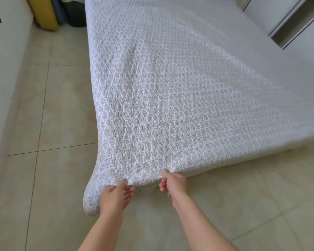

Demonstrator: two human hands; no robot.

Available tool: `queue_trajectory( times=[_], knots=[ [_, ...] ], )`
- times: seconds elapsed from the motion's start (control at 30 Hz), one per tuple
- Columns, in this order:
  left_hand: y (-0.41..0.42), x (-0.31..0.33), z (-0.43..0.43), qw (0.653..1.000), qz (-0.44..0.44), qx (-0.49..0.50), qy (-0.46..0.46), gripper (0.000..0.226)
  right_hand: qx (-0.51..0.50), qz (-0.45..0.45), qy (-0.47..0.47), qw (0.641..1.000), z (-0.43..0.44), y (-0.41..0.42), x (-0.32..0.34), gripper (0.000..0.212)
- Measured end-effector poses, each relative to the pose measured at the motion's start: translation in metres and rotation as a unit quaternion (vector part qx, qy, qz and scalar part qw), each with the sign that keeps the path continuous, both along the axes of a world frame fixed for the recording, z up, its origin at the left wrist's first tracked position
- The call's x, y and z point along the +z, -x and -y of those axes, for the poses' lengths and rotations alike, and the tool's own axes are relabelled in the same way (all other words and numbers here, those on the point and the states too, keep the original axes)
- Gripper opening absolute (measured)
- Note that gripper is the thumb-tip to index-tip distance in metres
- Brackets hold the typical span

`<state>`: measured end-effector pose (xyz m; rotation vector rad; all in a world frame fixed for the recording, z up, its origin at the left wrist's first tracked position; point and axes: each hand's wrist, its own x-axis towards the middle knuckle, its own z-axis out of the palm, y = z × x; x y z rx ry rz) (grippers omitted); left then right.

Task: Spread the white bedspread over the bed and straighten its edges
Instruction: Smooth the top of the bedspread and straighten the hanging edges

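The bed (225, 51) itself is hidden: the one white bedspread (152, 105), quilted and printed with small grey motifs, covers its whole top, so no mattress or frame shows. The far end of the bed is cut off by the top of the view, and its right side is blurred, so the pattern there cannot be made out. At the bed's near left corner the bedspread is lifted off the edge, and a loose flap hangs below that corner towards the tiled floor (62, 105).

Two hands hold the near hem at that corner. The left hand (114, 196) pinches the cloth with the thumb on top and the fingers curled beneath it. Just to its right, the right hand (174, 183) pinches the hem the same way; its fingertips are partly hidden under the fabric. Both forearms run out of the bottom of the view.

By the bed's far left corner stand one yellow object (43, 13) and one dark object (74, 13), both cut off and hard to identify. A white cupboard (5, 60) runs along the bed's left side, across the floor, and white shelving (297, 20) is just beside its right side.
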<state>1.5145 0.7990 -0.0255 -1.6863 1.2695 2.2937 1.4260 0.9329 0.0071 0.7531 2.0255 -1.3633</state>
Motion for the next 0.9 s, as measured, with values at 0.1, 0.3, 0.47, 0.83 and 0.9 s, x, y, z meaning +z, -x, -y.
queue_trajectory(
  times=[0.1,0.3,0.47,0.83,0.9],
  knots=[
    [-0.012,0.012,0.002,0.999,-0.021,0.017,0.04,0.019,-0.02,-0.051,0.03,0.998,0.002,-0.019,0.011,0.029],
    [-0.018,0.025,0.004,0.991,-0.069,0.044,0.107,0.029,-0.015,-0.12,0.039,0.992,0.007,-0.033,0.028,0.037],
    [-0.027,0.024,0.0,0.984,-0.062,0.065,0.156,0.032,0.012,-0.155,0.009,0.988,0.004,-0.043,0.027,0.04],
    [-0.033,-0.027,0.012,0.995,0.043,0.03,0.083,0.031,0.078,0.003,0.007,0.997,0.005,-0.042,-0.008,0.033],
    [-0.027,-0.033,0.015,0.995,0.084,-0.015,0.051,0.027,0.098,0.042,0.023,0.994,0.0,-0.031,-0.011,0.028]
  ],
)
